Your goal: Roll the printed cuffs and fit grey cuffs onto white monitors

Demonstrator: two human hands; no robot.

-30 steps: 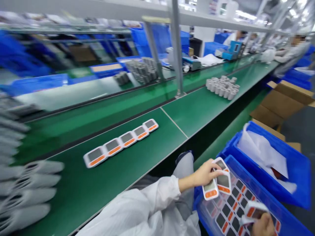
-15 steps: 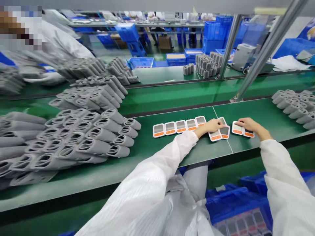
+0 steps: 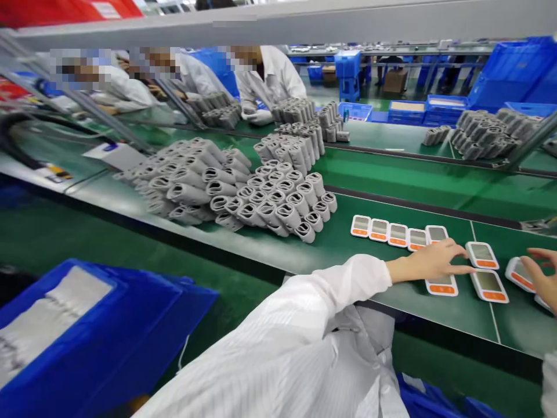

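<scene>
My left hand (image 3: 435, 261) reaches over the green bench, thumb and fingers spread and holding nothing. Its fingertips are beside a small white device (image 3: 481, 255) with a grey screen and orange button strip. A second such device (image 3: 489, 285) lies just below that one, and another device (image 3: 442, 287) is partly covered by the hand. Left of it, several matching devices (image 3: 379, 230) form a row. At the right edge, my right hand (image 3: 543, 278), partly cut off, has its fingers apart over a tilted device (image 3: 517, 275); I cannot tell whether it touches it.
Stacked grey sleeve-like pieces (image 3: 270, 197) cover the bench to the left. Below stands a blue bin (image 3: 143, 325). Across the green channel are more grey stacks (image 3: 487, 133) and blue crates (image 3: 407, 113). Co-workers in white (image 3: 278, 72) sit at the far left. A metal rail (image 3: 278, 26) crosses overhead.
My view has swung left, so hands and devices appear farther right. My left hand has spread its fingers off the overlapping devices, which now lie separately. My right hand's fingers have parted.
</scene>
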